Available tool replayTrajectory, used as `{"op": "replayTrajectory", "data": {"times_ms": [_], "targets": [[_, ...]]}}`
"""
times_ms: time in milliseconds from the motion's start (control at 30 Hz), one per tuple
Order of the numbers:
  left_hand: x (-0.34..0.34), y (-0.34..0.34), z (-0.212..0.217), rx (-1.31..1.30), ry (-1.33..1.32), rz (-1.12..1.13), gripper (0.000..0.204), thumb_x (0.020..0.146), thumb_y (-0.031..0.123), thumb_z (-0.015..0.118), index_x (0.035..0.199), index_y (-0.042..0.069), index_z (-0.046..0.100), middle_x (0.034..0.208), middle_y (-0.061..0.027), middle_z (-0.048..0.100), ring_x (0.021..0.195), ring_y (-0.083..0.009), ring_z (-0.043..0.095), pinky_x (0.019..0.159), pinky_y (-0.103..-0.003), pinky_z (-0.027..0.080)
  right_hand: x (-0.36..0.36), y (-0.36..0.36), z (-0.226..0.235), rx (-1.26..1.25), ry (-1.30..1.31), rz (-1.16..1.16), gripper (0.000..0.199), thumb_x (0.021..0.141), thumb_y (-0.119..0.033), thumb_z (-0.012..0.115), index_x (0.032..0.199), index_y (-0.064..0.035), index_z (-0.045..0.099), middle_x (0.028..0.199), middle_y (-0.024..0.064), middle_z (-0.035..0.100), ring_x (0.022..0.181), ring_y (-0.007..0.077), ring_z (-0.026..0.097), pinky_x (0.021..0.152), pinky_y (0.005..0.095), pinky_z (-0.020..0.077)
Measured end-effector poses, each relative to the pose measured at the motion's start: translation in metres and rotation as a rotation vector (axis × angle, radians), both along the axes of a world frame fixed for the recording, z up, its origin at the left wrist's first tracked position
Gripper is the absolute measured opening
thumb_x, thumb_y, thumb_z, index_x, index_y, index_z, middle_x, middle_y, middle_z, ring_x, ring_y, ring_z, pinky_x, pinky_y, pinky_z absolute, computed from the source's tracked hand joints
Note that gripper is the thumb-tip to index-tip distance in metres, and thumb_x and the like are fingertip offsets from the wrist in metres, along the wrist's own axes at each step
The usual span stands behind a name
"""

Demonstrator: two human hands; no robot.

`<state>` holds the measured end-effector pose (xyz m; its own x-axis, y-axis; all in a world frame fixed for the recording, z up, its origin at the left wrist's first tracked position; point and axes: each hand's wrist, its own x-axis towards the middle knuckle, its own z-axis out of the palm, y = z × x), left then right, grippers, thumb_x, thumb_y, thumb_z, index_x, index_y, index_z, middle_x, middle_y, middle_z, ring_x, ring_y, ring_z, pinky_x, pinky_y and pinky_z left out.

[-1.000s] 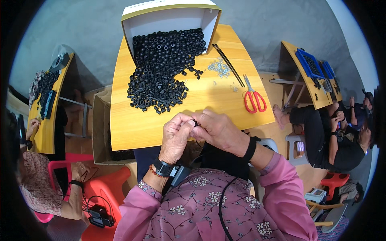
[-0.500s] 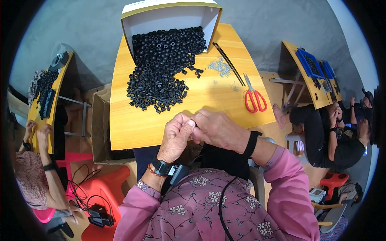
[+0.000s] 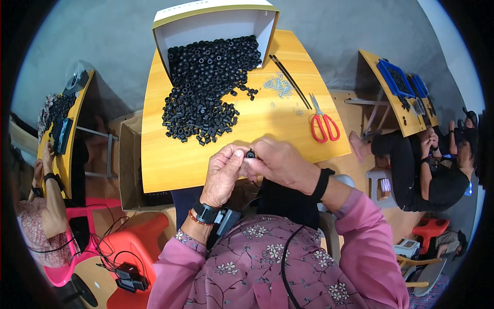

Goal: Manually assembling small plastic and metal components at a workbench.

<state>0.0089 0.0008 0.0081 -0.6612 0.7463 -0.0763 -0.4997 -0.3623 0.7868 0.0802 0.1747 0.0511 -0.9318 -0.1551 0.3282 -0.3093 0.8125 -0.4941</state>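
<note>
Barely shifted since a moment ago, your left hand and right hand stay pressed together, fingertips pinching one small black ring above the table's near edge, assembly apparently continuing.

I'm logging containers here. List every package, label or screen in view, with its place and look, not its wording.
Cardboard box: far end of the yellow table, tipped on its side, white with a yellowish rim, black rings spilling out.
Brown carton: left of the table, open.
Blue trays: neighbouring table at right, rectangular.
No labels or screens can be made out.
</note>
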Motion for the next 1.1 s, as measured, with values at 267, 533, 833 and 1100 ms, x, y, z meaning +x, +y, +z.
{"op": "replayTrajectory", "data": {"times_ms": [267,533,833,1100], "targets": [[-0.003,-0.001,-0.003,-0.104,0.113,-0.017,0.015,0.101,0.015,0.058,0.1,0.0,0.061,0.081,-0.009,0.071,0.071,-0.0138,0.065,0.07,-0.03,0.056,0.004,-0.01,0.017,0.18,0.005,0.032,0.025,0.087,-0.019,0.072,0.1,-0.0048,0.055,0.084,0.0126,0.058,0.074,0.0338,0.063,0.06,0.0426,0.0511],[-0.001,0.002,-0.005,-0.048,0.055,0.033,0.012,0.101,0.011,0.057,0.097,0.0,0.059,0.08,-0.0096,0.07,0.068,-0.0137,0.064,0.068,-0.029,0.054,0.0,-0.012,0.022,0.124,-0.035,0.001,0.033,0.087,-0.022,0.071,0.112,-0.0041,0.059,0.087,0.0127,0.06,0.079,0.0335,0.063,0.066,0.0441,0.052],[0.001,0.007,-0.01,-0.073,0.076,0.172,0.01,0.1,0.01,0.058,0.096,0.001,0.06,0.077,-0.007,0.068,0.065,-0.0122,0.063,0.066,-0.027,0.055,-0.008,-0.008,0.028,0.031,-0.089,0.06,0.03,0.091,-0.027,0.066,0.108,-0.003,0.06,0.086,0.0154,0.064,0.083,0.0367,0.065,0.07,0.0465,0.052],[-0.002,0.001,0.002,-0.093,0.015,0.024,0.016,0.103,0.016,0.054,0.098,0.002,0.06,0.082,-0.0085,0.069,0.072,-0.0158,0.066,0.072,-0.033,0.058,-0.012,-0.007,0.038,0.206,-0.23,0.029,0.027,0.093,-0.025,0.059,0.086,0.0011,0.058,0.082,0.0185,0.062,0.077,0.0381,0.064,0.068,0.0475,0.0518]]}}
